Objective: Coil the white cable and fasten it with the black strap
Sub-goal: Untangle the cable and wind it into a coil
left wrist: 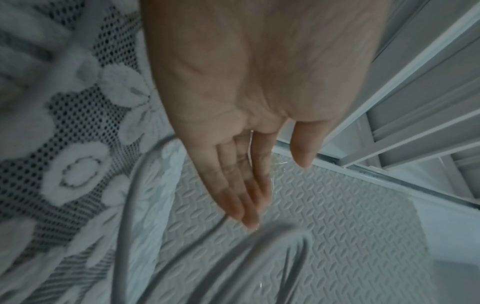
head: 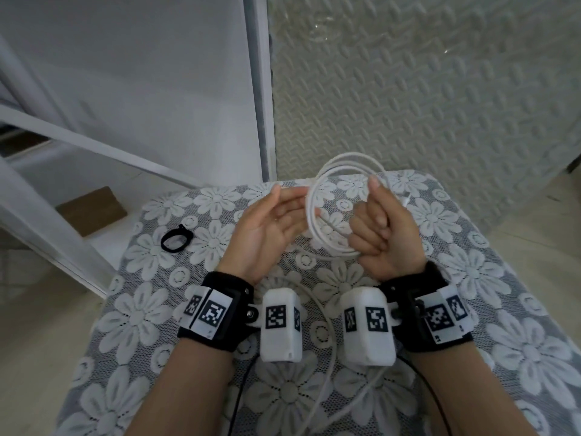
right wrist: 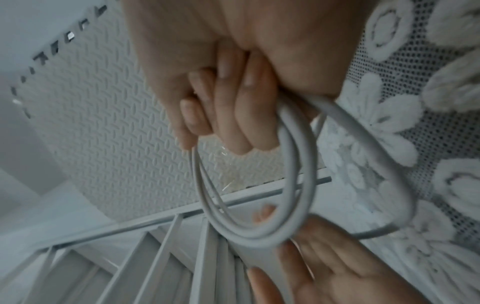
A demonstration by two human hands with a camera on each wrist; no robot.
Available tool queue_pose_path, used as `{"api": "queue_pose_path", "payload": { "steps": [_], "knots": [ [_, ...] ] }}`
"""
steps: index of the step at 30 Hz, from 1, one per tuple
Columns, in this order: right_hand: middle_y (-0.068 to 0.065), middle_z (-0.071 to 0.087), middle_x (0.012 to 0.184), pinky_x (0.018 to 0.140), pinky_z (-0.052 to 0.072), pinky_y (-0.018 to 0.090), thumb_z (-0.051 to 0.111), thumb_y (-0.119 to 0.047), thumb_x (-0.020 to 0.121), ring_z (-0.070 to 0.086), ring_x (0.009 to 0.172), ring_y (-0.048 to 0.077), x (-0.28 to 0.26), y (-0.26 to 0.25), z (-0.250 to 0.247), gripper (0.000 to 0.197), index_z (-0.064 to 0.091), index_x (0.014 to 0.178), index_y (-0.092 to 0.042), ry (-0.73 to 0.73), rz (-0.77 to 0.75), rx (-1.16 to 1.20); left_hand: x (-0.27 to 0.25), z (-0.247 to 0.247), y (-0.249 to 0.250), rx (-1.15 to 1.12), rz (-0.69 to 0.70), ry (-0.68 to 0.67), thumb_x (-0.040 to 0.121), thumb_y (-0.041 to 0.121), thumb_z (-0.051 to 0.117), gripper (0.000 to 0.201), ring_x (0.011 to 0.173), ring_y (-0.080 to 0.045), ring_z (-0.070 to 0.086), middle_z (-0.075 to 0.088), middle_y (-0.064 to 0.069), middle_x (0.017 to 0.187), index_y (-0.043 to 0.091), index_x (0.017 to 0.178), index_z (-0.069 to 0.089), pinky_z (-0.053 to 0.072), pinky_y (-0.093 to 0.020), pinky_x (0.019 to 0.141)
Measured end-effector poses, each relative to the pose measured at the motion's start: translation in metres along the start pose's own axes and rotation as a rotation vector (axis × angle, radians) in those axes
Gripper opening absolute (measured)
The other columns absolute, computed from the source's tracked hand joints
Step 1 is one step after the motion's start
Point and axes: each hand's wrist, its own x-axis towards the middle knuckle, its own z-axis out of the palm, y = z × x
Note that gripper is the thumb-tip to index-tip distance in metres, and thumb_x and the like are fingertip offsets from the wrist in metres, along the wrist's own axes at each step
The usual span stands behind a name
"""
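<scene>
Floral lace table (head: 490, 278) carrying black strap (head: 176, 239) near left edge; right hand (head: 382, 228) gripping white cable (head: 314, 215) coil (several loops); left hand (head: 267, 225) lying flat-fingered, touching coil.

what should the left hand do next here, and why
Probably take up the loose tail and lay another loop into the coil. The right hand grips the white cable in a few loops, but a length still trails down over the tablecloth toward the person. The left hand is open at the coil's side. The black strap lies unused, so fastening seems premature.
</scene>
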Motion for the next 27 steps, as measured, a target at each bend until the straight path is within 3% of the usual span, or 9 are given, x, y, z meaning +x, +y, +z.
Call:
{"api": "queue_pose_path", "payload": {
  "steps": [4,8,11,14,17,20,23,25,27],
  "knots": [
    [-0.009,0.027,0.028,0.026,0.013,0.008,0.04,-0.032,0.097,0.021,0.022,0.001,-0.001,-0.007,-0.006,0.059,0.037,0.04,-0.017,0.065,-0.146,0.119,0.0,-0.01,0.007,0.015,-0.044,0.129,0.095,0.033,0.041,0.049,0.048,-0.014,0.055,0.05,0.0,0.05,0.015,0.053,0.058,0.048,-0.021,0.048],
    [-0.008,0.026,0.028,0.025,0.011,0.01,0.038,-0.035,0.097,0.02,0.021,0.002,-0.002,-0.009,-0.007,0.062,0.037,0.038,-0.017,0.095,-0.195,0.181,-0.002,-0.011,0.004,0.234,-0.178,0.064,0.095,0.032,0.043,0.051,0.042,-0.017,0.056,0.053,-0.003,0.046,0.013,0.05,0.058,0.047,-0.022,0.043],
    [-0.008,0.026,0.028,0.024,0.012,0.01,0.036,-0.035,0.099,0.02,0.021,0.003,-0.002,-0.009,-0.007,0.063,0.037,0.038,-0.017,0.112,-0.215,0.179,-0.003,-0.007,0.001,0.285,-0.284,-0.016,0.094,0.035,0.044,0.05,0.052,-0.021,0.067,0.067,-0.011,0.058,0.006,0.062,0.068,0.054,-0.024,0.048],
    [-0.008,0.026,0.028,0.024,0.013,0.01,0.035,-0.036,0.099,0.021,0.021,0.003,-0.002,-0.009,-0.008,0.064,0.037,0.038,-0.017,0.107,-0.216,0.189,-0.002,-0.004,-0.001,0.294,-0.332,-0.043,0.084,0.04,0.051,0.045,0.075,-0.029,0.072,0.072,-0.021,0.082,-0.001,0.082,0.07,0.059,-0.029,0.062],
    [-0.008,0.026,0.027,0.024,0.013,0.01,0.035,-0.035,0.1,0.021,0.021,0.003,-0.002,-0.008,-0.008,0.065,0.037,0.038,-0.017,0.099,-0.215,0.2,-0.001,-0.002,-0.003,0.241,-0.296,0.012,0.078,0.033,0.061,0.036,0.093,-0.036,0.069,0.07,-0.026,0.098,-0.001,0.091,0.063,0.059,-0.037,0.078],
    [-0.008,0.026,0.027,0.025,0.012,0.009,0.035,-0.035,0.1,0.021,0.021,0.003,-0.002,-0.009,-0.006,0.064,0.037,0.038,-0.017,0.102,-0.218,0.193,0.001,-0.001,-0.004,0.16,-0.206,0.065,0.079,0.025,0.063,0.026,0.097,-0.038,0.067,0.067,-0.028,0.103,0.002,0.089,0.055,0.057,-0.04,0.083],
    [-0.008,0.026,0.028,0.025,0.012,0.009,0.035,-0.035,0.099,0.02,0.021,0.002,-0.003,-0.009,-0.006,0.064,0.036,0.038,-0.017,0.106,-0.215,0.178,0.001,-0.002,-0.001,0.046,-0.147,0.065,0.082,0.029,0.057,0.021,0.074,-0.027,0.07,0.068,-0.012,0.073,0.008,0.084,0.053,0.058,-0.039,0.079],
    [-0.008,0.026,0.028,0.025,0.012,0.009,0.036,-0.035,0.099,0.02,0.022,0.002,-0.003,-0.008,-0.007,0.063,0.036,0.039,-0.017,0.108,-0.205,0.159,0.0,-0.003,0.0,-0.017,-0.124,0.053,0.084,0.033,0.052,0.026,0.054,-0.015,0.059,0.053,0.001,0.052,0.01,0.074,0.056,0.059,-0.036,0.072],
    [-0.008,0.026,0.028,0.026,0.011,0.009,0.038,-0.035,0.098,0.02,0.022,0.001,-0.002,-0.006,-0.007,0.061,0.037,0.039,-0.017,0.104,-0.195,0.143,0.001,-0.005,0.0,-0.077,-0.116,0.058,0.086,0.035,0.049,0.034,0.044,-0.008,0.046,0.04,0.006,0.043,0.014,0.06,0.055,0.057,-0.03,0.063]
  ]
}}
